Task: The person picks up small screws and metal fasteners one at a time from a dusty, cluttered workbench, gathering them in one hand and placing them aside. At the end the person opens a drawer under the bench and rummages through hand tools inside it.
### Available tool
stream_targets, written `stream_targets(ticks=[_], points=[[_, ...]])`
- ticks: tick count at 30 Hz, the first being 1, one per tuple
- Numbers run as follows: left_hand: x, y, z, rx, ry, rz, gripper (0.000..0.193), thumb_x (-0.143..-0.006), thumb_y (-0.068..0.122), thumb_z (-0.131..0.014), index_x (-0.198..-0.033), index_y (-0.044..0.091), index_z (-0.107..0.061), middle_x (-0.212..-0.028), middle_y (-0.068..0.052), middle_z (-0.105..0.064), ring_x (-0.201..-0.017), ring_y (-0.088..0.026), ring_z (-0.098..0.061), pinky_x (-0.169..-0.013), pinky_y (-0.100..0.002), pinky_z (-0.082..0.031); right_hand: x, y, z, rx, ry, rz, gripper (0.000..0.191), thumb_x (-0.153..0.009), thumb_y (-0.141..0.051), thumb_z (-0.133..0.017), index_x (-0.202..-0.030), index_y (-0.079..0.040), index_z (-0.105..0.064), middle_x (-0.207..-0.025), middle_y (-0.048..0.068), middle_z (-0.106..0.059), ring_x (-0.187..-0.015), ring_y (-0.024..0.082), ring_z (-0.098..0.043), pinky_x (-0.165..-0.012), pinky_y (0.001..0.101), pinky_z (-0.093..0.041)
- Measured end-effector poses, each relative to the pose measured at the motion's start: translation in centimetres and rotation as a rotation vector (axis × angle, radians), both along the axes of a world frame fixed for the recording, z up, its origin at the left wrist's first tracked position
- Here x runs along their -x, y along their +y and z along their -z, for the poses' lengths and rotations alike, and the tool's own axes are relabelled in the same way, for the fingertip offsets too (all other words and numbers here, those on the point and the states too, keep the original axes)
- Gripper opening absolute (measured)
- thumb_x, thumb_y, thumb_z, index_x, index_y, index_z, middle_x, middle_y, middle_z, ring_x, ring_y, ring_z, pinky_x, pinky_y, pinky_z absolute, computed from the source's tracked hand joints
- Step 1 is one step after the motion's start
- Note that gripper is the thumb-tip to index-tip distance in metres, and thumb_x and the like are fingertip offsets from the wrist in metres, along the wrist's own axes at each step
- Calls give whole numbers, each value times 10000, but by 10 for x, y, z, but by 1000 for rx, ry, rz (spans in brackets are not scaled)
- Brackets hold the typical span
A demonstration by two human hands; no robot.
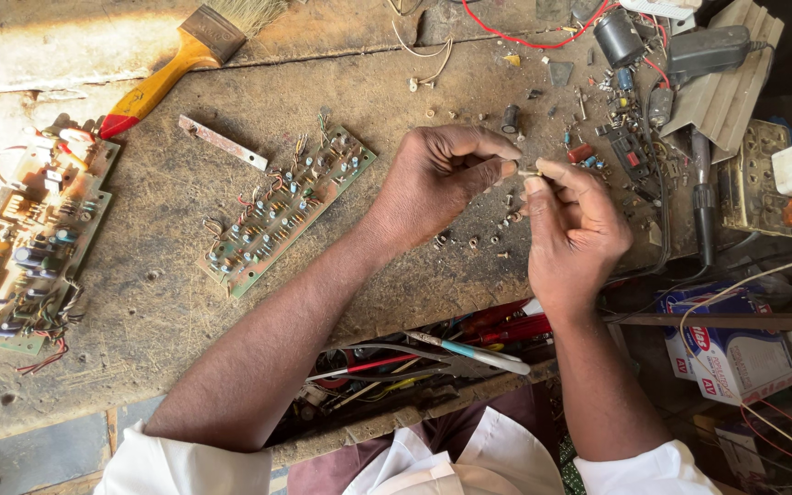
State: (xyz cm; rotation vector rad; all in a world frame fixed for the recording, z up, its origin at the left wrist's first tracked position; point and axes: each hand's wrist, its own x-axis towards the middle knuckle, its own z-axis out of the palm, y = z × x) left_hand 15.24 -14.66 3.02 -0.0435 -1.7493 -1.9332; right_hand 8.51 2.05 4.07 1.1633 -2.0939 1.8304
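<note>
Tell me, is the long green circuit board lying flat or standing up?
Flat. The long green circuit board lies parts-up on the worn wooden bench.

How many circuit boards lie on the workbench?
2. A narrow green circuit board lies slantwise mid-bench, left of the left hand; a bigger board sits at the bench's left edge. Others may hide in the right-side clutter.

My left hand (437,179) and right hand (566,229) are bare: no gloves, rings, watch or bands. Both forearms are uncovered up to the elbows. At the bottom of the frame my white sleeves show, pushed or rolled up, with soft folds in the cloth, one at lower left and one at lower right. Between them hangs the white shirt front, over dark maroon trousers.
</note>
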Motion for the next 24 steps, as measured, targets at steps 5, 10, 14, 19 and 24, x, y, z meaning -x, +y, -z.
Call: stream_targets(ticks=[5, 10, 14, 19, 24], points=[[1, 0, -2, 183, 49, -98, 195, -948, -32, -719, -1124, 37, -763, -998, -70, -768, -911, -103, -712, -799, -270, -606, 1, 0, 4, 20, 24, -2, 181, -1045, 95, -709, -1217, 53, -668, -1078, 71, -690, -902, 83, -668, -769, 227, -565], [0, -1, -5, 279, 89, -133, 190, -934, -26, -758, -1108, 50, -770, -996, -79, -765, -923, -145, -732, -833, -290, -601, 0, 3, 5, -26, 28, 14, 167, -1042, 85, -719, -1199, 44, -681, -1058, 44, -686, -888, 61, -635, -749, 202, -519], [-1, 0, -6, 246, 90, -104, 208, -924, -26, -757, -1115, 56, -765, -1016, -74, -762, -956, -153, -735, -868, -291, -607, -1, 2, 4, -6, 9, -26, 157, -1057, 75, -713, -1205, 34, -686, -1081, 28, -680, -914, 50, -630, -777, 200, -522], [-1, -1, -6, 278, 79, -103, 224, -923, -48, -745, -1116, 63, -769, -1015, -66, -753, -962, -151, -737, -870, -284, -607, -3, 1, 1, -39, 74, 13, 154, -1047, 74, -732, -1191, 33, -695, -1078, 28, -666, -911, 52, -616, -773, 202, -514], [-4, 0, -6, 267, 88, -81, 272, -925, -90, -714, -1130, 80, -768, -1039, -61, -742, -997, -154, -735, -898, -285, -610, -4, 1, -1, -71, 107, 30, 147, -1042, 73, -731, -1178, 29, -700, -1051, 27, -666, -882, 54, -620, -737, 205, -509]])
